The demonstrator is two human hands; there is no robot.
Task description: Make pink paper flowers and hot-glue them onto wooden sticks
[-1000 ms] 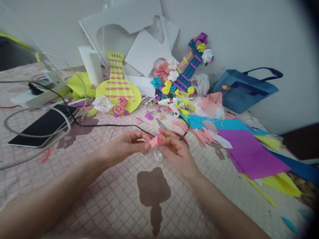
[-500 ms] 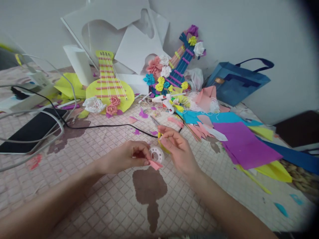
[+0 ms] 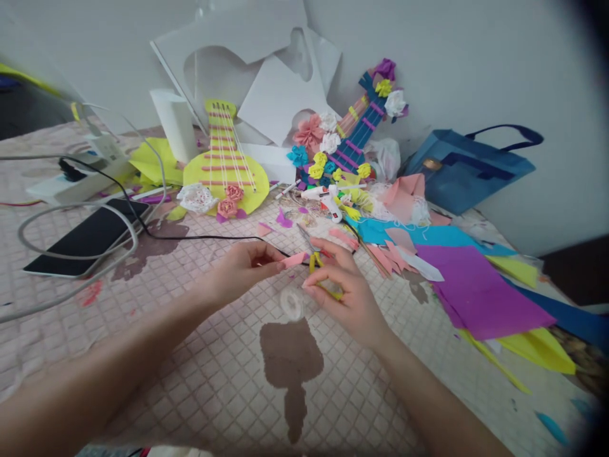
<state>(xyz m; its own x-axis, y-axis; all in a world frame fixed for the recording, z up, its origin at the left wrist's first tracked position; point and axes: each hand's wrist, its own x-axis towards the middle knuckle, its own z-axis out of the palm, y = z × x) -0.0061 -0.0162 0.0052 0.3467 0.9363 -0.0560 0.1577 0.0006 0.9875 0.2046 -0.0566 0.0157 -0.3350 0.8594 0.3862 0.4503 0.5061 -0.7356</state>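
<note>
My left hand (image 3: 240, 271) pinches a small pink paper strip (image 3: 295, 259) by one end, a little above the table. My right hand (image 3: 347, 289) grips yellow-handled scissors (image 3: 314, 261), whose blades point up and left right beside the free end of the strip. Just below both hands, a clear tape roll (image 3: 291, 303) lies on the quilted pink cloth (image 3: 214, 381), touching neither hand.
Behind the hands are a yellow paper guitar (image 3: 227, 172), a blue flower-covered guitar (image 3: 354, 136), a white glue gun (image 3: 329, 202) and white foam boards (image 3: 276, 95). Coloured paper sheets (image 3: 476, 289) and a blue bag (image 3: 469, 168) lie right. A phone (image 3: 88, 236), cables and a power strip (image 3: 78, 184) lie left.
The pink strip has come up off the tape roll, which now lies alone on the cloth. My right hand has closed on the yellow scissors and brought them to the strip.
</note>
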